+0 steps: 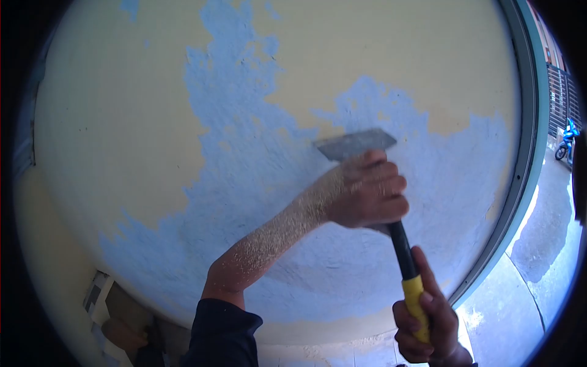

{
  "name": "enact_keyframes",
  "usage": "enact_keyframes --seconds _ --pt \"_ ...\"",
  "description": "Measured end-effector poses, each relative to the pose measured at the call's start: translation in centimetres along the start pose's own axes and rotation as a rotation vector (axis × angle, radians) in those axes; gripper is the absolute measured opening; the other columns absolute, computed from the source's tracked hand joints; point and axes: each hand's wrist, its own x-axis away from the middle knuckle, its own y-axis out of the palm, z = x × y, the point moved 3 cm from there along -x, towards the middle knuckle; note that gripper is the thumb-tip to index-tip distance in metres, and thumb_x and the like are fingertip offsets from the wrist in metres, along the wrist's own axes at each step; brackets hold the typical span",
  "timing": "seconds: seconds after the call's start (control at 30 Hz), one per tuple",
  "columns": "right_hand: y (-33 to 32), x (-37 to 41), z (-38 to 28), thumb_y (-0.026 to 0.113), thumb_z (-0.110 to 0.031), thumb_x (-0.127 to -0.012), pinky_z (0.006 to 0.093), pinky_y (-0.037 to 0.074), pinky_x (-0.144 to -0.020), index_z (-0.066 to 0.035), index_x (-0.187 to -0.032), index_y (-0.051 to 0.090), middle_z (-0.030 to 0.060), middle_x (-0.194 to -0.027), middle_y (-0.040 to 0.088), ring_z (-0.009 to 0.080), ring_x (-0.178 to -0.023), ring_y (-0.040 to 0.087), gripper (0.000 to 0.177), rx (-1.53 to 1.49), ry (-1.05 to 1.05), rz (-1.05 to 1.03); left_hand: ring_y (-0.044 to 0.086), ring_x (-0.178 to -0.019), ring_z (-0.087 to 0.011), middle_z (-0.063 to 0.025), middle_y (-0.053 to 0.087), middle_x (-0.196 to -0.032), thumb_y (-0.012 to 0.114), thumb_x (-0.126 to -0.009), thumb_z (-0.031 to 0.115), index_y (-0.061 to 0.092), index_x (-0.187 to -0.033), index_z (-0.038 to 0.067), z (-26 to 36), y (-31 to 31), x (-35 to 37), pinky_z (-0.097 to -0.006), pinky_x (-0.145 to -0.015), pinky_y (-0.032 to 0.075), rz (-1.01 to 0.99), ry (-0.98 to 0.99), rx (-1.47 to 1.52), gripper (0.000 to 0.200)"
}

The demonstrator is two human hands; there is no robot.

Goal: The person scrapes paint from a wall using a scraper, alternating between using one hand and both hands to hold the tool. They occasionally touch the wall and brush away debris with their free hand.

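Note:
A long-handled scraper (403, 251) with a wide grey blade (354, 144) is held against the wall. My left hand (370, 189) is closed around its upper part, just below the blade. Lower down, my right hand (428, 330) wraps round the yellow grip at the handle's end. The wall carries cream paint (116, 128), with a large ragged bluish patch (238, 153) where the cream coat is gone. The blade's top edge lies near a border between the two colours. Pale flakes cover my left forearm.
A grey-green frame (531, 153) edges the wall on the right. Beyond it are concrete paving (507, 306), a dark barred gate (561, 92) and a blue motorbike (568, 140). Pale debris lies along the wall's foot. A bare foot (122, 334) shows at bottom left.

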Motion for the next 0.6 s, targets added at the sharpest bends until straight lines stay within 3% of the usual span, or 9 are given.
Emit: enact_keyframes --seconds 0.07,0.3,0.43,0.6 --pt "0.8 -0.7 -1.3 0.035 -0.022 -0.099 0.0221 0.034 -0.025 -0.024 -0.151 0.003 0.0079 -0.066 0.041 0.0082 -0.031 0.031 0.061 -0.038 -0.022 -0.016 0.052 -0.07 -0.0116 0.0046 0.042 -0.067 0.061 -0.077 0.051 0.043 -0.069 0.02 -1.1 -0.6 -0.6 -0.0341 -0.081 0.038 0.088 -0.014 -0.019 0.036" --pt "0.2 -0.1 0.4 0.035 -0.02 -0.099 0.023 0.038 -0.026 -0.026 -0.151 0.001 0.0092 -0.067 0.042 0.0095 -0.032 0.033 0.062 -0.227 -0.041 0.069 0.052 -0.069 -0.0115 0.0051 0.043 -0.068 0.059 -0.079 0.053 0.044 -0.069 0.019 0.4 0.1 -0.2 -0.0321 -0.079 0.038 0.069 0.032 -0.025 0.038" --pt "1.3 -1.0 -1.9 0.035 -0.021 -0.099 0.0212 0.038 -0.027 -0.024 -0.151 0.003 0.0086 -0.067 0.042 0.0085 -0.033 0.032 0.061 -0.089 -0.049 -0.013 0.053 -0.07 -0.0121 0.0044 0.044 -0.068 0.061 -0.077 0.051 0.045 -0.069 0.02 -1.2 -0.5 -0.7 -0.0331 -0.08 0.038 0.116 -0.054 -0.034 0.036" --pt "1.4 -1.7 -2.1 0.036 -0.021 -0.099 0.022 0.038 -0.026 -0.023 -0.151 0.001 0.0081 -0.066 0.042 0.0084 -0.033 0.032 0.062 -0.038 -0.066 -0.015 0.054 -0.07 -0.0134 0.0038 0.044 -0.067 0.064 -0.072 0.051 0.045 -0.069 0.019 -1.8 -0.1 -0.6 -0.0338 -0.08 0.039 0.165 0.013 -0.061 0.038"
